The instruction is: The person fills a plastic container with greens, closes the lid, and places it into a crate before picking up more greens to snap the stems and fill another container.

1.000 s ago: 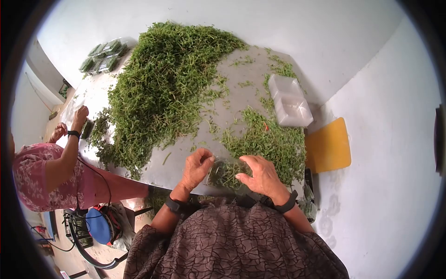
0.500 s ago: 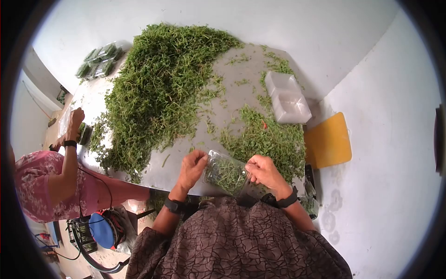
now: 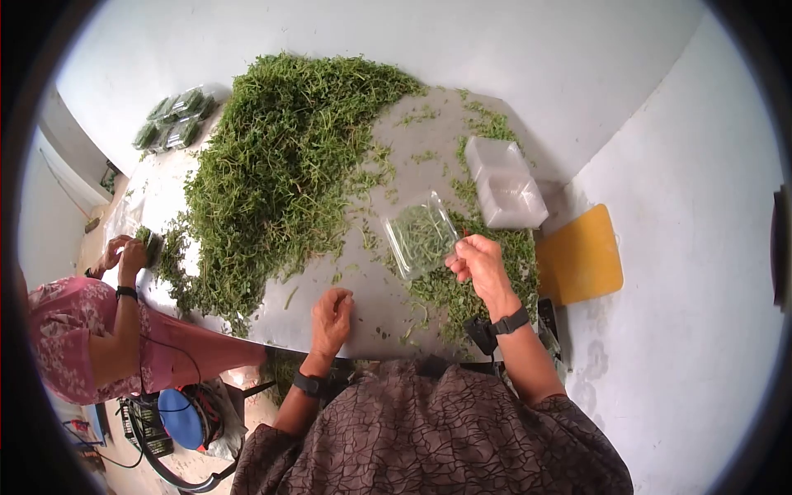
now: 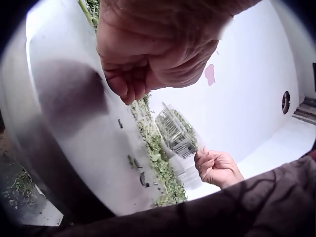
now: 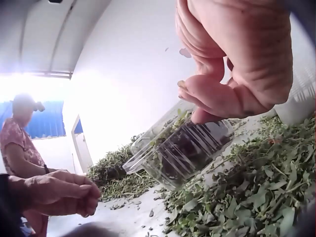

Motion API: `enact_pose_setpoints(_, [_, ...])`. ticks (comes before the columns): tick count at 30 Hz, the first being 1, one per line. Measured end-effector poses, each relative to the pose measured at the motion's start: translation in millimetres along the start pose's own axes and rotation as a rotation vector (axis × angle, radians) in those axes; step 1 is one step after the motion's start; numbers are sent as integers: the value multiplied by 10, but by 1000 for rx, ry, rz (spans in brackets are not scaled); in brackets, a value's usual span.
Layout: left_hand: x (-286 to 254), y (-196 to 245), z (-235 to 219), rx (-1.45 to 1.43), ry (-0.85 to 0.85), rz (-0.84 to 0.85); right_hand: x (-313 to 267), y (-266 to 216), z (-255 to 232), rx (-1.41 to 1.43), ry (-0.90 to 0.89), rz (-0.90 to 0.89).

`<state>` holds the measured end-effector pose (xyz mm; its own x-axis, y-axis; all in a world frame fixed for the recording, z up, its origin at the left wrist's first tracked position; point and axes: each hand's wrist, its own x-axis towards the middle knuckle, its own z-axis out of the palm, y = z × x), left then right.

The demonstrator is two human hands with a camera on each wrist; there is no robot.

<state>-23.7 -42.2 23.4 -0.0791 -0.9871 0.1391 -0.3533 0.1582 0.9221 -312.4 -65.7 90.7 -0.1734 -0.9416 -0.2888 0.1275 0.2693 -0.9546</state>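
Observation:
My right hand (image 3: pixel 478 262) pinches the near right corner of a clear plastic clamshell box (image 3: pixel 421 235) filled with green sprigs. The box is held tilted over the table, and its ribbed side wall shows in the right wrist view. Apart from it, my left hand (image 3: pixel 332 318) hangs near the front edge of the table (image 3: pixel 285 326), its fingers loosely curled around nothing. Under and beside the box lies a spread of loose greens (image 3: pixel 495 285), with leafy stems seen closely in the right wrist view.
A large heap of greens (image 3: pixel 272 165) covers the table's left and back. Stacked empty clear trays (image 3: pixel 507 194) stand at the right, beside a yellow board (image 3: pixel 582 256). Filled boxes (image 3: pixel 177 120) sit at the far left. Another person (image 3: pixel 91 330) works at the left edge.
Both hands were at the box near the table's front edge. The left has let go and stayed near there, while the right has lifted the box forward, toward the trays.

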Motion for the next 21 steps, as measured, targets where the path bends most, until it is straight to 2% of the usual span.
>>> enact_pose_setpoints(2, [-44,-60,31,30,5,19,168,-25,16,57,76,-15])
enact_pose_setpoints(5, [-107,-148,60,97,16,149,458,1,70,136,109,-15])
enact_pose_setpoints(8, [-109,-73,59,136,37,198,768,109,89,224,117,-10])
enact_pose_setpoints(10, [-108,-110,63,108,50,171,954,195,164,364,192,-67])
enact_pose_setpoints(12, [-100,-150,68,79,55,146,1073,283,190,365,204,-90])
enact_pose_setpoints(14, [-110,-190,77,41,62,105,1118,370,170,198,258,-144])
enact_pose_setpoints(15, [-101,-185,78,41,52,104,1076,344,127,200,267,-140])
enact_pose_setpoints(18, [-109,-176,76,59,53,111,859,201,7,-567,140,-408])
enact_pose_setpoints(19, [-107,-173,77,60,52,111,592,-102,70,-684,271,-468])
enact_pose_setpoints(20, [-104,-168,76,62,53,111,505,-223,44,-684,268,-467])
enact_pose_setpoints(21, [-103,-168,72,64,53,110,443,-306,-40,-844,394,-634])
